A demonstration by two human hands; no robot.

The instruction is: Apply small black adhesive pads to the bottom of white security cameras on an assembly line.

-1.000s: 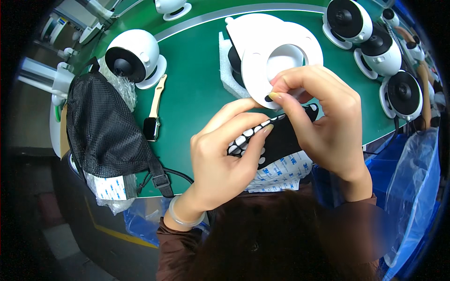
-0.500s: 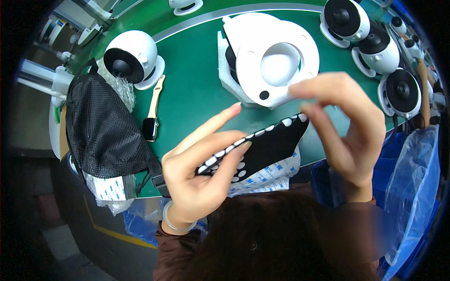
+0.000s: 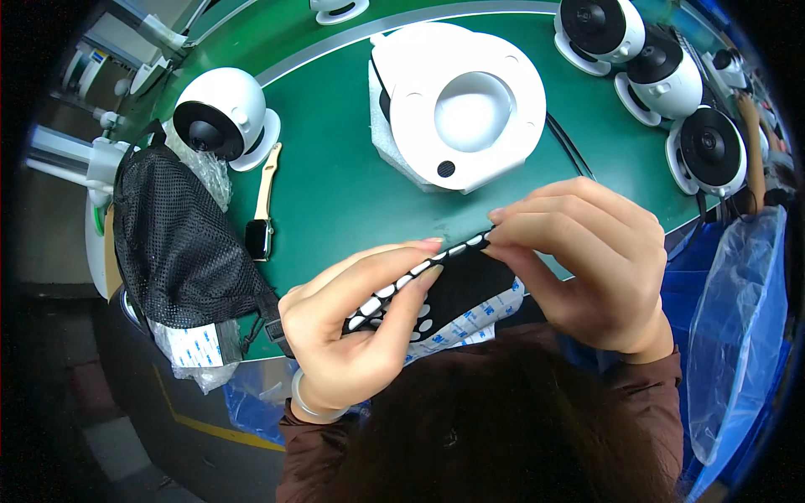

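Observation:
A black sheet with rows of white oval pads (image 3: 464,289) is held up in front of me, its pad-lined edge slanting up to the right. My left hand (image 3: 356,323) is closed on its left part, thumb and fingers pinching it from both sides. At the upper right end, the fingertips and thumb of my right hand (image 3: 591,260) pinch the same edge. Beyond the hands, a white ring-shaped housing (image 3: 411,109) with a round opening rests tilted on a white foam block (image 3: 390,151). A dark round patch (image 3: 446,169) shows on its near edge.
White printed backing paper (image 3: 478,323) lies below the sheet. Left are a black mesh bag (image 3: 180,239), a watch (image 3: 259,238) and a white camera-like device (image 3: 222,109). More such devices (image 3: 708,151) stand at the right, above a plastic-lined blue bin (image 3: 734,335). Black cables (image 3: 570,147) emerge beside the housing.
My right hand has moved left and down and now pinches the sheet's upper edge. My left hand keeps its hold. The whole view has shifted slightly.

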